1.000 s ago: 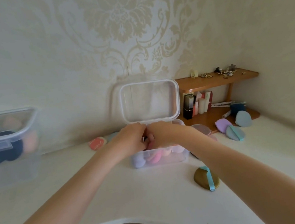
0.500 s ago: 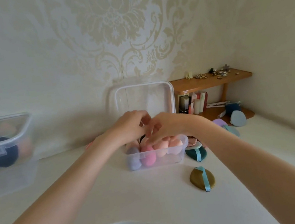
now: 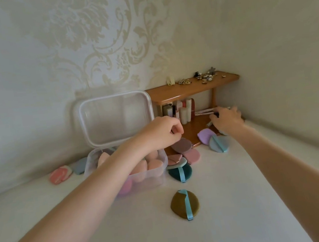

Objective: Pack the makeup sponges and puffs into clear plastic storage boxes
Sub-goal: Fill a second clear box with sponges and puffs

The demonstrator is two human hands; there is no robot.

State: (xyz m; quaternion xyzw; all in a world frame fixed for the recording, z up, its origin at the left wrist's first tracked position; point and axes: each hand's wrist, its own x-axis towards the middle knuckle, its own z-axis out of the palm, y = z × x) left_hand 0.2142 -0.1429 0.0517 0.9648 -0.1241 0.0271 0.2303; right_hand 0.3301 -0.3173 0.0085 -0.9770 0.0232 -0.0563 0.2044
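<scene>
**Hands leave the box and reach for loose puffs**

Half a second ago both hands met over the clear box; they have now separated and moved right. This indicates that one placement is complete and that the next pickup is beginning.

At far left, a pink puff (image 3: pixel 60 174) and a grey-blue puff (image 3: pixel 81 165) lie on the surface (image 3: pixel 221 235), just beside the box.

The clear box (image 3: pixel 162 168) stands open with its lid (image 3: pixel 116 118) upright against the wall. Pink and peach sponges (image 3: pixel 154 165) fill it close to the rim.

The left hand (image 3: pixel 165 133) hovers above the box's right edge. Its fingers are curled; whether this grip holds anything cannot be determined.

Below it, a mauve puff (image 3: pixel 182 145), a teal puff (image 3: pixel 180 172) and an olive puff (image 3: pixel 184 204) remain unpacked.

The right hand (image 3: pixel 227 120) reaches to the lower board of the wooden shelf (image 3: pixel 191 87). Its fingers are bent over small items there; the state of this grip cannot be determined. A lilac puff (image 3: pixel 205 136) and a blue puff (image 3: pixel 218 144) lie just beside it.
</scene>
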